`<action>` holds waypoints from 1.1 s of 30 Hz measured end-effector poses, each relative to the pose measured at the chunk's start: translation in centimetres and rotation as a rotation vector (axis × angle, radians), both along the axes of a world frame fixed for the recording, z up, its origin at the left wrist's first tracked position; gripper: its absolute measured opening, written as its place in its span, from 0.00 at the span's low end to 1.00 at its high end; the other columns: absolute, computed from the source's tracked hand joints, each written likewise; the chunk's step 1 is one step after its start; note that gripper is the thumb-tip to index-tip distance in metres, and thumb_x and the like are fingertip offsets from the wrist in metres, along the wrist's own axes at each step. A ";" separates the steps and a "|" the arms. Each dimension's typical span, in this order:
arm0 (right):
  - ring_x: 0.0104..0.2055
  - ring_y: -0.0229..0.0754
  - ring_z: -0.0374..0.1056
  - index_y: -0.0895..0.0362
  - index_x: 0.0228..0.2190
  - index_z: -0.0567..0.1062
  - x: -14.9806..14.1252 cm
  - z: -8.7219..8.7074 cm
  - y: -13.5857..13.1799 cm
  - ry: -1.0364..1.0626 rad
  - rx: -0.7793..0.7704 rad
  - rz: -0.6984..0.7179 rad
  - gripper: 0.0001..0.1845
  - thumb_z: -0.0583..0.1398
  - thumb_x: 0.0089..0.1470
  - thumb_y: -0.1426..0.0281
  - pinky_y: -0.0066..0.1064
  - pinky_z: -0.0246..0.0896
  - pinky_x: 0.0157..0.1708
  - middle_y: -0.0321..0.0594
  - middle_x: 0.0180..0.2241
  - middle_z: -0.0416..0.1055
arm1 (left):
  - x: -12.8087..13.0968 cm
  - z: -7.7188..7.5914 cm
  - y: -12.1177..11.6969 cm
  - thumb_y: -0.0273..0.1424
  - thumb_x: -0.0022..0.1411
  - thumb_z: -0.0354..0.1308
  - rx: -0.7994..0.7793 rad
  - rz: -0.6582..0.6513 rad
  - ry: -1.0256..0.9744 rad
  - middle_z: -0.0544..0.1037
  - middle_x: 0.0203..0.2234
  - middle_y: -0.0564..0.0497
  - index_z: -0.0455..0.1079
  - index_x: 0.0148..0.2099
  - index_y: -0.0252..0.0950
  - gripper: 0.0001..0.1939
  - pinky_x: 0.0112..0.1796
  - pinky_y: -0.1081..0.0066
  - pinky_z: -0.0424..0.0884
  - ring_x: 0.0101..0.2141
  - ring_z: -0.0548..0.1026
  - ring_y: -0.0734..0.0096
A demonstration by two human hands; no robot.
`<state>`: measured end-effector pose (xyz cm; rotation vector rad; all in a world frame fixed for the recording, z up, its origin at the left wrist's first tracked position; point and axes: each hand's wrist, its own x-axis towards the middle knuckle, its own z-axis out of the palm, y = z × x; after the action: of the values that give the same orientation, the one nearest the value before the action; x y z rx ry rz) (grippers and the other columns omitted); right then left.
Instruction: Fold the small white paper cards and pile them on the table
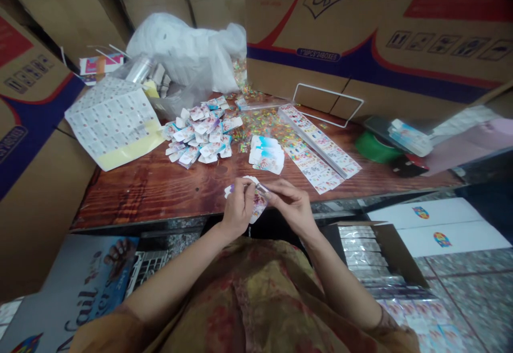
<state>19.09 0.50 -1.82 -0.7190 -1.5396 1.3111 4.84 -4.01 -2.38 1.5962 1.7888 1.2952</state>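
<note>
My left hand (pixel 239 206) and my right hand (pixel 295 207) meet at the table's front edge, fingertips pinched together. Between them is a small slim shiny piece (pixel 262 187), too small to name exactly. Right beneath my fingers lie several small printed cards (pixel 259 209), partly hidden by the left hand. Just beyond, a neat stack of flat blue-and-white printed cards (pixel 266 155) rests on the wood. To its left rises a loose heap of small folded printed cartons (pixel 204 131).
Tiny bright-coloured pieces (pixel 260 123) are scattered at the back, beside printed strips (pixel 320 152) and a white wire frame (pixel 328 104). A green tape roll (pixel 377 144) stands right. Sticker sheets (pixel 114 120) and a white plastic bag (pixel 172 43) sit left. Big cartons (pixel 360 37) wall the back.
</note>
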 end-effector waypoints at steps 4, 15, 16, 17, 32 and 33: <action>0.34 0.40 0.68 0.50 0.36 0.81 0.1 0.2 -0.1 -0.029 0.021 0.001 0.09 0.65 0.50 0.65 0.33 0.64 0.35 0.38 0.31 0.73 | -0.1 0.4 -0.2 0.35 0.66 0.44 0.035 -0.040 0.042 0.73 0.27 0.53 0.59 0.41 0.38 0.07 0.28 0.72 0.63 0.26 0.72 0.73; 0.33 0.40 0.69 0.53 0.34 0.81 -0.2 0.8 -0.8 -0.083 0.095 -0.093 0.07 0.62 0.53 0.67 0.32 0.64 0.33 0.39 0.30 0.73 | 0.1 0.7 -0.1 0.35 0.67 0.42 0.070 -0.048 0.083 0.73 0.26 0.53 0.58 0.43 0.37 0.08 0.28 0.73 0.63 0.25 0.72 0.74; 0.33 0.40 0.69 0.53 0.33 0.80 -0.3 0.7 -0.8 -0.090 0.105 -0.121 0.07 0.62 0.53 0.67 0.32 0.64 0.33 0.39 0.29 0.74 | 0.2 0.6 -0.1 0.35 0.67 0.42 0.078 -0.043 0.081 0.73 0.26 0.53 0.58 0.43 0.37 0.08 0.27 0.74 0.63 0.25 0.72 0.74; 0.32 0.40 0.69 0.54 0.33 0.80 -0.3 0.7 -0.8 -0.100 0.116 -0.147 0.07 0.62 0.54 0.67 0.32 0.64 0.33 0.39 0.29 0.74 | 0.2 0.6 -0.1 0.35 0.67 0.42 0.086 -0.037 0.078 0.73 0.26 0.53 0.58 0.43 0.37 0.08 0.27 0.74 0.63 0.25 0.72 0.74; 0.34 0.40 0.69 0.54 0.36 0.80 0.7 0.4 0.2 -0.188 0.196 0.055 0.10 0.59 0.58 0.65 0.31 0.64 0.34 0.39 0.31 0.73 | 0.1 0.6 -0.4 0.34 0.67 0.41 -0.017 -0.047 0.090 0.72 0.26 0.53 0.59 0.42 0.37 0.08 0.28 0.73 0.63 0.26 0.72 0.72; 0.34 0.39 0.68 0.54 0.38 0.80 0.7 0.3 0.1 -0.189 0.217 0.081 0.12 0.57 0.59 0.65 0.31 0.64 0.34 0.39 0.31 0.71 | 0.0 0.4 -0.5 0.35 0.68 0.41 -0.040 -0.043 0.066 0.72 0.26 0.53 0.59 0.43 0.37 0.09 0.28 0.73 0.63 0.26 0.72 0.72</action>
<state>19.78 0.61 -1.49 -0.6627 -1.8479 1.1369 4.83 -4.47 -1.95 1.6647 1.7971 1.1929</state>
